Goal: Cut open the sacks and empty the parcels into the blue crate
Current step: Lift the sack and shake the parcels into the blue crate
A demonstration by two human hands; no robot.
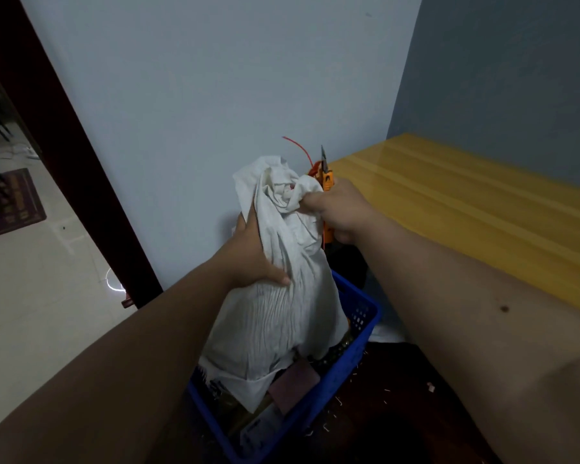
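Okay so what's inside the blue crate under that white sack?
Below the white sack, the blue crate shows a pinkish flat parcel and some white packets beside it. The sack covers most of the crate, so anything deeper is hidden.

The white sack (275, 296) pretty much plugs the blue crate (349, 356), so there's only a gap at its near end. Wall (198, 95) sits right behind, yellow surface (466, 209) on the right, open floor (31, 313) left.
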